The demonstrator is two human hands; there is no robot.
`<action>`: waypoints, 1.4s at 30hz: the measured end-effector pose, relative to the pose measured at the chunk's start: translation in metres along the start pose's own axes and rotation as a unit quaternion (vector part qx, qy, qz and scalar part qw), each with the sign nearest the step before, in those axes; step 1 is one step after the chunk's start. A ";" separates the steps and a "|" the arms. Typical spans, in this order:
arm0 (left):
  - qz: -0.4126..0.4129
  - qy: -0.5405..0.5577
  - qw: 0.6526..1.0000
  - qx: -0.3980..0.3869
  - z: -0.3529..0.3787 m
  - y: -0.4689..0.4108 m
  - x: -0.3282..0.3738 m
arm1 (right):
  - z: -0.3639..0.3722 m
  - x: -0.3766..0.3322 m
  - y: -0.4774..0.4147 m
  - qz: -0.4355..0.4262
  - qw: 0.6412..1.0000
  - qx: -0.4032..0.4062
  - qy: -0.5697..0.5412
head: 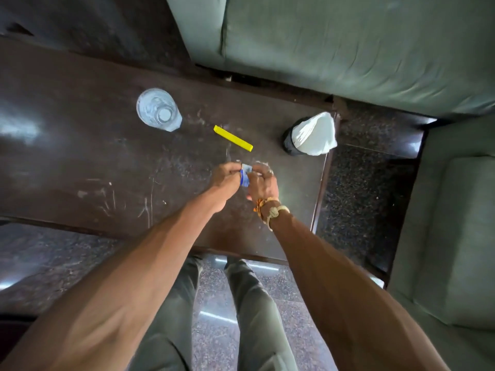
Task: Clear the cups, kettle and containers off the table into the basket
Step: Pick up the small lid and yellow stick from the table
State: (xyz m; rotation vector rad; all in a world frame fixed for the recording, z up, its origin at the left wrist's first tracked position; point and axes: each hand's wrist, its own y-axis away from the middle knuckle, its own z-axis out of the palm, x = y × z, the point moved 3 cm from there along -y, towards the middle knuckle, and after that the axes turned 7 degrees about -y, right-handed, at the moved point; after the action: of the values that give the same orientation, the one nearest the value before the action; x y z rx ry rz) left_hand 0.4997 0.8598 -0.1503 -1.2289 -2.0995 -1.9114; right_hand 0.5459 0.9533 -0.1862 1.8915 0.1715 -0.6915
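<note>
Over the dark table point(80, 156) my left hand point(226, 178) and my right hand point(261, 183) meet and both pinch a small blue and white packet point(245, 175) between them. A clear drinking glass point(158, 109) stands upright at the table's far left of my hands. A black mesh cup point(290, 141) with crumpled white paper point(314, 135) stuffed in it stands at the table's far right corner. No basket or kettle is in view.
A yellow flat bar point(233, 138) lies on the table just beyond my hands. A green sofa point(348, 44) runs behind the table and another green seat point(455, 223) stands to the right. My legs point(241, 317) are below the near table edge.
</note>
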 end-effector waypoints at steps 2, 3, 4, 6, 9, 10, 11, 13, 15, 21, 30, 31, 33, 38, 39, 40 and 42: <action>0.000 0.007 1.000 0.009 -0.012 0.023 0.003 | -0.001 -0.009 0.030 -0.004 1.000 -0.010 0.007; 0.001 0.014 1.000 0.016 -0.019 0.036 0.005 | 0.000 -0.009 0.041 -0.006 1.000 -0.015 0.007; 0.002 0.022 0.999 0.024 -0.027 0.050 0.007 | 0.001 -0.018 0.056 -0.004 1.000 -0.023 -0.002; -0.001 0.045 0.998 0.045 -0.045 0.077 0.012 | 0.008 -0.032 0.078 -0.019 0.999 -0.049 0.012; 0.006 0.093 0.992 0.087 -0.085 0.119 0.022 | 0.028 -0.066 0.125 -0.083 0.989 -0.090 0.085; 0.011 0.104 0.990 0.099 -0.101 0.133 0.023 | 0.038 -0.079 0.143 -0.098 0.985 -0.100 0.102; 0.018 0.114 0.987 0.110 -0.117 0.147 0.023 | 0.048 -0.089 0.161 -0.115 0.980 -0.106 0.119; 0.028 0.131 0.981 0.138 -0.151 0.174 0.020 | 0.072 -0.107 0.198 -0.158 0.970 -0.119 0.139; 0.030 0.163 0.971 0.173 -0.186 0.200 0.013 | 0.097 -0.118 0.238 -0.193 0.958 -0.142 0.159; 0.035 0.212 0.946 0.243 -0.286 0.259 -0.044 | 0.175 -0.115 0.332 -0.247 0.926 -0.185 0.220; 0.045 0.269 0.924 0.269 -0.416 0.327 -0.158 | 0.301 -0.059 0.458 -0.273 0.908 -0.212 0.237; 0.043 0.269 0.922 0.276 -0.433 0.334 -0.170 | 0.316 -0.055 0.471 -0.281 0.904 -0.219 0.236; 0.032 0.272 0.916 0.292 -0.466 0.349 -0.190 | 0.343 -0.051 0.498 -0.297 0.895 -0.229 0.242; 0.038 0.262 0.907 0.327 -0.534 0.373 -0.232 | 0.413 -0.041 0.545 -0.323 0.874 -0.262 0.251; 0.042 0.255 0.907 0.333 -0.544 0.377 -0.241 | 0.427 -0.036 0.550 -0.319 0.872 -0.270 0.253; 0.045 0.264 0.904 0.332 -0.552 0.380 -0.250 | 0.440 -0.031 0.554 -0.316 0.870 -0.277 0.256; 0.045 0.278 0.899 0.335 -0.569 0.383 -0.269 | 0.466 -0.020 0.561 -0.312 0.864 -0.294 0.263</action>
State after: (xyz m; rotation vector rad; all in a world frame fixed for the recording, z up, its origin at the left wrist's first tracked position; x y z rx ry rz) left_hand 0.6407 0.2051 0.1572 -0.5327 -2.0317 -1.1204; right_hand 0.5871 0.3066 0.1493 1.3609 1.2478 -0.4357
